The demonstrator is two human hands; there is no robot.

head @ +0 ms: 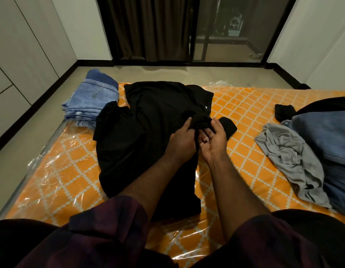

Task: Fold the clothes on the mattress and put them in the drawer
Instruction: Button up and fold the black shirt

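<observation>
A black T-shirt [146, 132] lies spread on the orange patterned mattress [245, 105], its right sleeve bunched near the middle. My left hand [182, 141] rests on the shirt's right side, index finger stretched toward the bunched sleeve. My right hand [214, 139], palm turned up and wearing a ring, has its fingers tucked under the bunched black fabric and holds its edge. Both hands meet at the shirt's right sleeve.
A folded stack of blue jeans [90, 101] sits at the mattress's far left corner. A heap of unfolded clothes, with a grey shirt [291, 161], dark jeans [326, 138] and a black garment [285, 111], lies at the right. White cabinet fronts [19, 55] line the left wall.
</observation>
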